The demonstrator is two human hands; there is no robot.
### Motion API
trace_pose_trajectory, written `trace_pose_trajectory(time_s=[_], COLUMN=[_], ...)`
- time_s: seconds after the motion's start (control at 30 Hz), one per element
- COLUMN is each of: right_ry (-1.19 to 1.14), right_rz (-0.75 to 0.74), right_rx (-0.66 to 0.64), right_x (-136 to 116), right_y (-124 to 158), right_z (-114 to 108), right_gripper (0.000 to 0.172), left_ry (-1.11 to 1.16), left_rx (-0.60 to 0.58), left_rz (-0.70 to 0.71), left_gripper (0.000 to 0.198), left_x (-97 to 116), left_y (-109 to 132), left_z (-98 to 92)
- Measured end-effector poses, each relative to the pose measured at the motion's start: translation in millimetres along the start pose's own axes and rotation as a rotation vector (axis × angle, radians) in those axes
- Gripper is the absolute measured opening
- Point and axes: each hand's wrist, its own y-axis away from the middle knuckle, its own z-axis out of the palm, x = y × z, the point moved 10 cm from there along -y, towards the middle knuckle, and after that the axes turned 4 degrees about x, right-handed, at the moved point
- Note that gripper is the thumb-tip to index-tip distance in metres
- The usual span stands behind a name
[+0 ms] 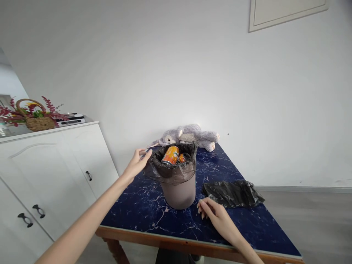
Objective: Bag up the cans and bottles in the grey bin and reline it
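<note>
A small grey waste bin (pixel 178 192) lined with a black plastic bag (pixel 172 169) stands on the dark blue marbled table (pixel 143 207). Orange drink cans (pixel 171 155) lie inside it. My left hand (pixel 136 164) reaches to the bag's left rim, fingers pinched at its edge. My right hand (pixel 213 214) rests on the table just right of the bin's base, fingers curled downward with nothing in them. A loose, crumpled black bag (pixel 233 193) lies on the table right of the bin, just beyond my right hand.
A grey plush toy (pixel 189 135) lies at the table's far edge against the white wall. A white cabinet (pixel 55 176) stands to the left, bearing a wicker basket of red flowers (pixel 34 116). The table's wooden front edge (pixel 192 247) is near me.
</note>
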Motion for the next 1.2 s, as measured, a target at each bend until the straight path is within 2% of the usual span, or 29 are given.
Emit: trace_pose_trajectory(time_s=[0.1,0.13,0.2,0.3,0.43,0.5,0.57,0.67,0.73,0.8,0.9,1.03,1.13,1.2], right_ry=[-0.108,-0.128,-0.153,-0.108,0.139,0.338,0.490,0.617,0.665,0.696,0.697,0.642,0.613,0.565], right_rz=[-0.036,-0.046,-0.033,0.051,0.103,0.106,0.095,0.014,-0.081,-0.179,-0.327,-0.482,-0.539,-0.551], right_rx=[0.094,0.132,0.202,0.269,0.226,0.195,0.175,0.146,0.136,0.146,0.249,0.435,0.529,0.595], right_x=[-24.0,-35.9,-60.9,-95.0,-134.1,-145.6,-152.3,-162.9,-175.6,-192.5,-225.4,-263.7,-274.8,-271.8], right_y=[-15.9,-23.8,-43.1,-78.1,-127.8,-149.7,-167.4,-183.5,-186.3,-183.3,-170.5,-144.1,-122.2,-105.0], right_z=[-18.3,-27.1,-45.4,-67.4,-73.8,-72.7,-72.1,-73.1,-75.8,-80.6,-93.5,-113.6,-127.1,-138.7], right_gripper=[0.050,0.049,0.051,0.056,0.068,0.078,0.080,0.061,0.042,0.033,0.035,0.035,0.032,0.031], left_ry=[0.216,0.305,0.469,0.574,0.590,0.601,0.612,0.628,0.637,0.646,0.636,0.594,0.564,0.525], left_rx=[-0.130,-0.195,-0.304,-0.288,-0.105,-0.063,-0.021,0.050,0.084,0.103,0.143,0.268,0.355,0.378], left_rz=[-0.310,-0.399,-0.491,-0.428,-0.323,-0.266,-0.208,-0.136,-0.088,-0.032,0.058,0.192,0.302,0.356], left_gripper=[0.071,0.070,0.064,0.044,0.028,0.029,0.034,0.046,0.051,0.052,0.049,0.040,0.035,0.035], left_x=[-52.7,-62.6,-67.2,-53.7,-33.7,-19.4,-3.4,22.0,39.8,57.7,80.6,100.2,107.4,108.1], left_y=[4.3,7.9,12.8,5.4,-10.3,-16.6,-21.6,-24.1,-21.5,-16.0,-5.6,6.5,15.3,22.3], left_z=[22.7,31.9,45.8,45.4,32.5,29.8,25.5,15.0,8.1,2.0,-8.7,-33.6,-55.6,-67.7])
